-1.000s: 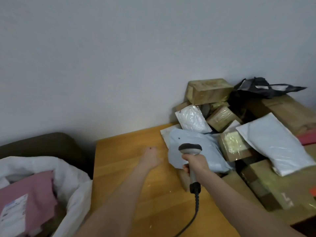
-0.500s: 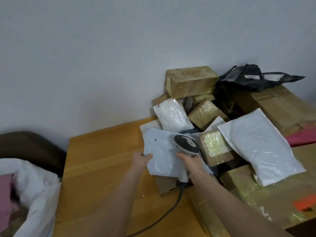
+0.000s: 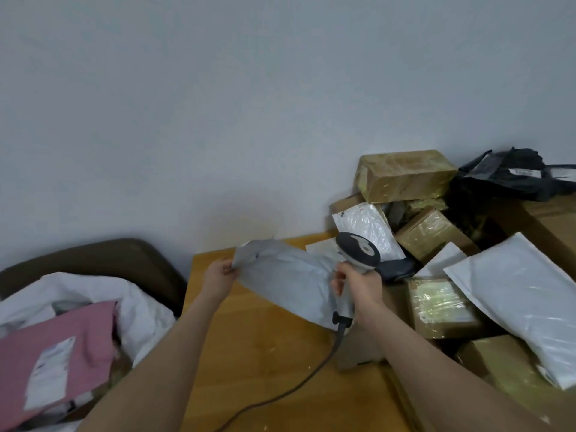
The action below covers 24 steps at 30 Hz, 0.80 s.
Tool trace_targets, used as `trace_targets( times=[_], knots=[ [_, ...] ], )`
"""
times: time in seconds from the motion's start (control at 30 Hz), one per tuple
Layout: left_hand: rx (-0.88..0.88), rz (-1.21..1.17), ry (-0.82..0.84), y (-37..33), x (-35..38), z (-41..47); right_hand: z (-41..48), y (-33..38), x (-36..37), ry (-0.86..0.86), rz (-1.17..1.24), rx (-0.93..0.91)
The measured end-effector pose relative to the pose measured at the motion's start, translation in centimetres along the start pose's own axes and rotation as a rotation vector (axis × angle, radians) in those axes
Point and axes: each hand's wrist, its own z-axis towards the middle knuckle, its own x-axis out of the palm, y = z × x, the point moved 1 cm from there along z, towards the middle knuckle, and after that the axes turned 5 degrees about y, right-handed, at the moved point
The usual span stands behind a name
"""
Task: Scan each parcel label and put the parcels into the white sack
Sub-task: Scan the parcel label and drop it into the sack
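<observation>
A pale grey mailer bag (image 3: 286, 275) is held up above the wooden table (image 3: 271, 363). My left hand (image 3: 219, 275) pinches its left edge. My right hand (image 3: 358, 283) grips the handle of a grey barcode scanner (image 3: 358, 252), whose cable runs down across the table, and its fingers also touch the bag's right end. No label shows on the bag's visible side. The white sack (image 3: 131, 304) stands open at the lower left, with a pink parcel (image 3: 59, 350) bearing a white label inside it.
A heap of parcels fills the table's right side: taped brown boxes (image 3: 405, 174), a bubble mailer (image 3: 367, 227), a large white mailer (image 3: 523, 294), a black bag (image 3: 511, 173). A dark brown chair back (image 3: 103, 257) stands behind the sack. A grey wall runs along the back.
My left hand reached to the grey mailer bag, took its edge and drew it left off the heap. The right hand with the scanner stayed by the bag's right end.
</observation>
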Motion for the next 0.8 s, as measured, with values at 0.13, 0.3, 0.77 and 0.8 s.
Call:
trace_targets(
  times=[0.13,0.3,0.77,0.8],
  knots=[
    [-0.264,0.042,0.243,4.4,-1.6,-2.2,0.2,-1.3,1.4,-0.003,-0.148,0.034],
    [-0.385,-0.565,0.238,6.9,-1.8,-2.6,-0.2,-3.9,3.4,0.033,-0.155,0.156],
    [-0.069,0.593,0.406,14.0,3.6,-1.6,0.9,-8.0,6.4,0.019,-0.201,0.213],
    [-0.031,0.689,0.408,14.7,4.3,-1.6,1.2,-8.7,6.6,0.021,-0.227,0.223]
  ],
)
